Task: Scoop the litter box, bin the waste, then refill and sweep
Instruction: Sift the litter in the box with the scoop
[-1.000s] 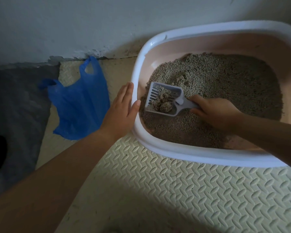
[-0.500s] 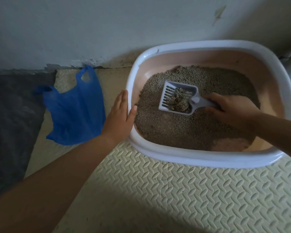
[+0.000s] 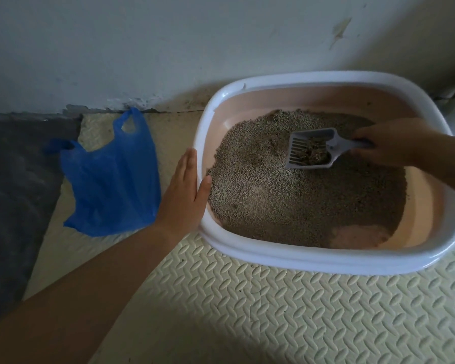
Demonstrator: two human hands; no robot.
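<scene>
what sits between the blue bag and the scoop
Head view: from the blue bag, the left hand flat against the litter box rim, then loose litter up to the scoop.

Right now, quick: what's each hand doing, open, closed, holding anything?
Left hand: open, straight fingers resting against the litter box rim.
Right hand: closed round the scoop handle, scoop loaded with clumps.

Mat (image 3: 300, 311) before litter box (image 3: 300, 261) lies open; wall (image 3: 168, 48) close behind.
</scene>
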